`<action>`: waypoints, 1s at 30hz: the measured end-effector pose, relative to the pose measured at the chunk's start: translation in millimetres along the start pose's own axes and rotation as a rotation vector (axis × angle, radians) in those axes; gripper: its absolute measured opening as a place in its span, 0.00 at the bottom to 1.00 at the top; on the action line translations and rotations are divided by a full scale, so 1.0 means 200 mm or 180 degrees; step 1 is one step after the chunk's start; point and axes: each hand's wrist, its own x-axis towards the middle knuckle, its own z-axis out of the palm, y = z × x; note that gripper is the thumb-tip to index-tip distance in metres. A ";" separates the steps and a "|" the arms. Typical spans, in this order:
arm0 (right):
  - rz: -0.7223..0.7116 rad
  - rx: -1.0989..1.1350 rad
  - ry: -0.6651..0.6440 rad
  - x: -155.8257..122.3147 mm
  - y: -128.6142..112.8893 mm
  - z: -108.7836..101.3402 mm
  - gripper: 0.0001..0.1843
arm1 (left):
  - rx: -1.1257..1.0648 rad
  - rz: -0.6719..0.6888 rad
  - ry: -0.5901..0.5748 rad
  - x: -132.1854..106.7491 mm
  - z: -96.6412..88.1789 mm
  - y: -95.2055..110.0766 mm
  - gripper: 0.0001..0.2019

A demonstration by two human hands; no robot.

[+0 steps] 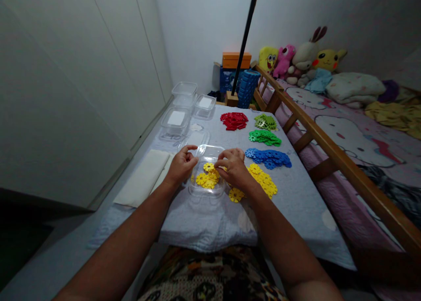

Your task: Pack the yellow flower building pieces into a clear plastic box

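Observation:
A clear plastic container (pixel 201 190) sits in front of me on the cloth-covered table, with several yellow snowflake pieces (pixel 207 179) inside. My left hand (pixel 180 166) grips the container's left rim, fingers curled. My right hand (pixel 234 167) hovers over the container's right side, fingers pinched on a yellow piece. A pile of yellow pieces (pixel 263 181) lies just right of the container, partly behind my right hand.
Piles of blue (pixel 269 157), dark green (pixel 265 137), light green (pixel 265 121) and red pieces (pixel 234 120) lie further back. Empty clear containers (pixel 184 110) stand at back left, a folded white cloth (pixel 143 177) at left. A wooden bed rail (pixel 329 147) runs along the right.

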 end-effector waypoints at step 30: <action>0.1368 -0.0052 0.0049 -0.03 0.31 -0.04 0.13 | 0.0040 -0.0007 -0.0021 -0.01 0.00 0.01 0.20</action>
